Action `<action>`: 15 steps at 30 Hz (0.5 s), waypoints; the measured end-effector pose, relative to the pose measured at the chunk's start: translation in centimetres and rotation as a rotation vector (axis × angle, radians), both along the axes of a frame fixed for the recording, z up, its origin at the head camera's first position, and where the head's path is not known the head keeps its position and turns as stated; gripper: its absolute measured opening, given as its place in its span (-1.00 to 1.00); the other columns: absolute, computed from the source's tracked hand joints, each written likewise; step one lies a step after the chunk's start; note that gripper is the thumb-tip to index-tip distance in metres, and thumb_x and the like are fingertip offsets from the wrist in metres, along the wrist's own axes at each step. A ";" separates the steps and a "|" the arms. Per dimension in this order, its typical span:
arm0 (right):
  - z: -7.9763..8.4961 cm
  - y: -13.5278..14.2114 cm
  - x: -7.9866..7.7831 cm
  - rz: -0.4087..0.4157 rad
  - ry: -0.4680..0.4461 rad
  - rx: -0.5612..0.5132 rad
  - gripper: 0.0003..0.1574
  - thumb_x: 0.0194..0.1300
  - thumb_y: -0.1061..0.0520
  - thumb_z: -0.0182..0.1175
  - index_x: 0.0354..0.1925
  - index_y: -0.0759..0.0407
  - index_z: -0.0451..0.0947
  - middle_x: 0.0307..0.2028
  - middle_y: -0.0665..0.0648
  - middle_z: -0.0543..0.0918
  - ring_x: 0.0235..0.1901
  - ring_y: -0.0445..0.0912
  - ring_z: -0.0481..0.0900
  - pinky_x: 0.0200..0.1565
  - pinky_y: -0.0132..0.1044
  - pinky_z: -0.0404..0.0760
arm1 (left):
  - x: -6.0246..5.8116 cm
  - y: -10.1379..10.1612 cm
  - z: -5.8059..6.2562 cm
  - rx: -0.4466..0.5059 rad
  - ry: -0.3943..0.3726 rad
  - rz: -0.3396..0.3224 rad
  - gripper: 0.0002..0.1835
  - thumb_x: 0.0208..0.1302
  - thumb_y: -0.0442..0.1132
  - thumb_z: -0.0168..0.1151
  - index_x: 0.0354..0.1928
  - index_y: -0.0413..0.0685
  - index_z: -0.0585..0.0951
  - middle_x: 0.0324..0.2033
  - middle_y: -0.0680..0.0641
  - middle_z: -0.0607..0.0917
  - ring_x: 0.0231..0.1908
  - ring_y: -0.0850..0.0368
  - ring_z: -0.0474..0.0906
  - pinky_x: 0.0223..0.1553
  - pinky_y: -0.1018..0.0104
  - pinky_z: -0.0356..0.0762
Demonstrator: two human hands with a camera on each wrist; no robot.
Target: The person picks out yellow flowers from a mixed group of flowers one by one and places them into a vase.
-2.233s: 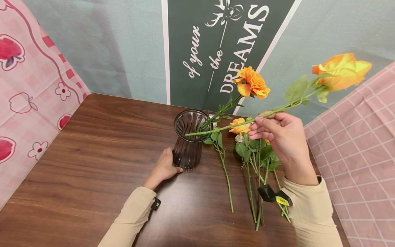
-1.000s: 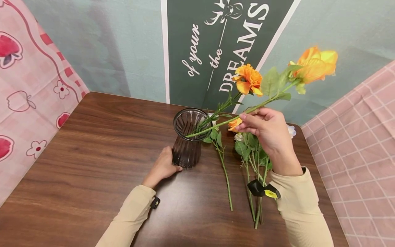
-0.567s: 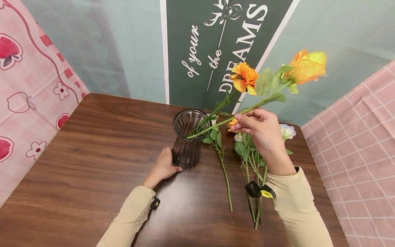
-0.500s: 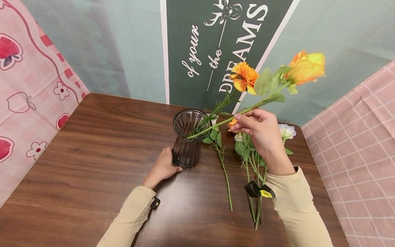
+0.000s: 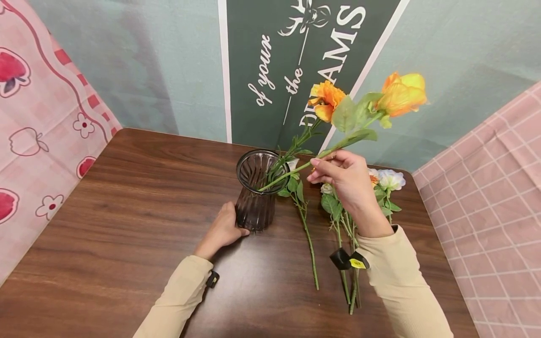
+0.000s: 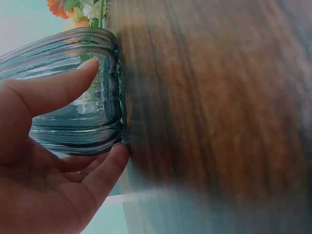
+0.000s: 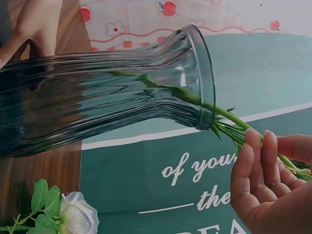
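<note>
A dark translucent ribbed glass vase (image 5: 255, 211) stands on the table. Its base is gripped by my left hand (image 5: 224, 227), thumb on one side and fingers on the other in the left wrist view. With thumb and fingertips, my right hand (image 5: 348, 185) pinches the green stem of a yellow-orange rose (image 5: 403, 96). That stem slants through the mouth of the vase, its lower part showing through the glass (image 7: 146, 83) in the right wrist view. An orange carnation (image 5: 327, 99) leans to the right out of the vase, its bloom close beside the rose's leaves.
A white rose (image 7: 78, 214) lies right of the vase, its long stem (image 5: 313, 256) pointing toward the front. Further right, several flowers lie bunched, with green leaves (image 5: 331, 204) and a pale bloom (image 5: 390, 180), partly under the right forearm. A printed cloth (image 5: 262, 117) hangs behind the table.
My right hand has moved left toward the vase, bringing the rose's bloom left and its stem further in. The carnation's bloom has shifted slightly left. The left hand and vase stay put.
</note>
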State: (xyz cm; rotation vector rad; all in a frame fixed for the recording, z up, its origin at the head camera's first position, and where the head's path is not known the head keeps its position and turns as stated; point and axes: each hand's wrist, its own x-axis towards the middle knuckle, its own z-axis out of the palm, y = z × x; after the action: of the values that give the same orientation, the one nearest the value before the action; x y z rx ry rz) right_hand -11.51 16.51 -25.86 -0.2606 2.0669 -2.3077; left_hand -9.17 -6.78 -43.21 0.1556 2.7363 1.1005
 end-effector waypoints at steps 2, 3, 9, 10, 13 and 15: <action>-0.1 -0.1 -0.1 0.007 0.000 0.009 -0.83 0.18 0.43 0.10 -0.47 0.27 0.55 -0.62 0.12 0.64 -0.60 -0.09 0.61 -0.39 -0.23 0.60 | 0.0 0.0 0.0 -0.001 0.000 -0.001 -0.36 -0.17 -0.21 0.47 -0.16 -0.36 0.28 -0.21 -0.27 0.38 -0.11 -0.15 0.34 0.02 0.04 0.31; -0.2 -0.1 -0.1 0.008 0.000 0.018 -0.84 0.18 0.42 0.10 -0.47 0.27 0.55 -0.62 0.12 0.63 -0.60 -0.09 0.61 -0.39 -0.22 0.60 | 0.0 0.0 0.0 -0.001 -0.002 -0.001 -0.36 -0.17 -0.21 0.47 -0.16 -0.36 0.28 -0.21 -0.27 0.38 -0.11 -0.15 0.34 0.02 0.05 0.31; -0.5 -0.6 -0.4 0.011 -0.023 0.062 -0.87 0.18 0.39 0.14 -0.47 0.26 0.54 -0.66 0.13 0.61 -0.61 -0.07 0.61 -0.41 -0.23 0.60 | 0.1 0.0 0.0 -0.004 0.000 -0.004 -0.36 -0.17 -0.20 0.47 -0.16 -0.37 0.29 -0.21 -0.27 0.39 -0.11 -0.15 0.34 0.02 0.04 0.31; -0.6 -0.7 -0.4 0.012 -0.029 0.061 -0.87 0.18 0.39 0.13 -0.47 0.26 0.54 -0.67 0.13 0.60 -0.61 -0.06 0.61 -0.42 -0.23 0.60 | 0.1 0.0 0.0 -0.003 0.000 -0.004 -0.36 -0.17 -0.20 0.47 -0.16 -0.37 0.29 -0.20 -0.28 0.39 -0.10 -0.16 0.34 0.02 0.04 0.31; -0.7 -1.0 -0.6 0.025 -0.036 0.061 -0.85 0.18 0.41 0.12 -0.48 0.26 0.53 -0.68 0.13 0.59 -0.62 -0.06 0.61 -0.43 -0.23 0.60 | 0.1 0.0 0.1 0.000 -0.003 -0.004 -0.36 -0.16 -0.21 0.46 -0.15 -0.37 0.28 -0.20 -0.28 0.38 -0.10 -0.17 0.34 0.03 0.03 0.30; -0.8 -1.3 -0.8 0.033 -0.048 0.069 -0.85 0.18 0.41 0.12 -0.48 0.26 0.53 -0.67 0.12 0.59 -0.61 -0.06 0.61 -0.44 -0.23 0.60 | 0.1 0.0 0.1 0.001 -0.005 -0.003 -0.36 -0.16 -0.21 0.46 -0.16 -0.37 0.28 -0.20 -0.28 0.38 -0.10 -0.17 0.34 0.03 0.03 0.30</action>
State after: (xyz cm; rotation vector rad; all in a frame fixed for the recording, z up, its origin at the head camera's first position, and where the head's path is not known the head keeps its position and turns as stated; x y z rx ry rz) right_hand -12.29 15.26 -26.68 -0.2330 2.0985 -2.1966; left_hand -9.12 -6.78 -43.08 0.1571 2.7303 1.0996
